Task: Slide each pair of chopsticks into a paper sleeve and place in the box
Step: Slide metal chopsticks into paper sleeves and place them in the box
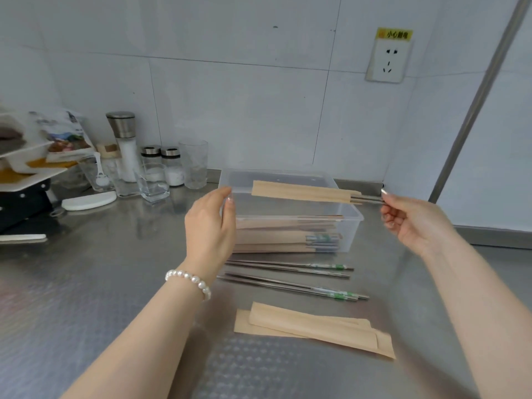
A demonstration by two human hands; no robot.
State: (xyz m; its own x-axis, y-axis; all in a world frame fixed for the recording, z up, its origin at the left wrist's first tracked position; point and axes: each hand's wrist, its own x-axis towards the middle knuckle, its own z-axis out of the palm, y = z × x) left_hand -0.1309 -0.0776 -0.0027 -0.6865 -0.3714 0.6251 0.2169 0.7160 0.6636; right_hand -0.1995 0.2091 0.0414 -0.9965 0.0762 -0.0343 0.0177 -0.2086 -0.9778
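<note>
Right hand, right of centre, pinches the bare metal ends of a sleeved chopstick pair at its fingertips; rest of the fingers loosely curled. The pair lies level above the open top of the clear plastic box, paper end pointing frame-left. Left hand, centre frame, fingers straight and relaxed, holding nothing, set at the box's left end; paper end of the held pair is just beside its fingertips, contact cannot be told. Pearl bracelet on the left wrist.

Inside the box: a stack of sleeved chopsticks, green-marked metal ends to the right. Below the box in frame, on the steel bench: loose metal chopsticks, two pairs, lying roughly parallel to the box. Lower still, empty paper sleeves, overlapped, flat on the bench.

Left of the frame against the tiled wall: grinder, two small shakers, drinking glass, blurry dish rack at far left edge. Wall socket with yellow label, upper right.
</note>
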